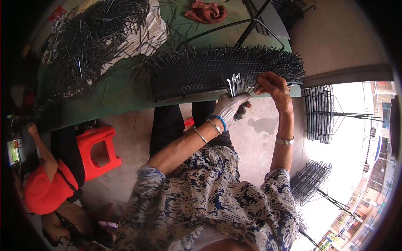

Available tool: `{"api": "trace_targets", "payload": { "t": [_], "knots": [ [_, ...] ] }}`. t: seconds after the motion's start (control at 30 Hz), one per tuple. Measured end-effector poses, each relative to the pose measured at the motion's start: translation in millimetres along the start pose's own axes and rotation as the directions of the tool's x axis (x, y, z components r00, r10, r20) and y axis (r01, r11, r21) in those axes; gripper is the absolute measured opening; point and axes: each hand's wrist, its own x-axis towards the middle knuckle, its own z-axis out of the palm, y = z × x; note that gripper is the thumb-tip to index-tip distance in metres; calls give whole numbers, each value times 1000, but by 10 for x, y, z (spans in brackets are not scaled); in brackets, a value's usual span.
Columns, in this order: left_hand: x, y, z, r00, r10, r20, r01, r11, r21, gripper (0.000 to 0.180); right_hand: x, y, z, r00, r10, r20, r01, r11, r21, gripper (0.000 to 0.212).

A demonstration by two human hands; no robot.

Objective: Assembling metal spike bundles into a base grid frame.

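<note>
My left hand (233, 105), in what looks like a thin pale glove with dark fingertips, is closed around a bundle of thin metal rods (235, 85). Their bent ends stick up above the fist. Just to the right, my right hand (274, 88) is bare, its fingers pinched together beside the bundle. Whatever is between those fingertips is too small to make out. Right behind both hands lies a long black honeycomb rack (184, 79). Many rods stand upright in its holes, densest along the far side and the right end, while holes show at its left and middle.
A heap of dark rods (96, 37) covers a pale sack (153, 31) on the green table (121, 98). A red cloth (206, 12) and a black metal frame (253, 21) lie beyond the rack. Left are a red stool (113, 152) and another person's hand (32, 129). Wire racks (319, 113) stand right.
</note>
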Motion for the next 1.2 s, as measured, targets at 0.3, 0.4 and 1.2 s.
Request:
{"api": "trace_targets", "payload": {
  "t": [0.3,0.4,1.2],
  "knots": [
    [56,9,13,999,-36,39,37,999,-26,17,-43,64,12,996,-6,-94,15,996,91,19],
    [65,12,15,998,-64,16,64,998,7,16,-39,101,1,994,19,-104,-8,995,96,19],
    [148,-37,-56,982,-165,87,178,970,-164,19,487,194,-273,639,-516,-570,311,851,-423,16]
  ]
}}
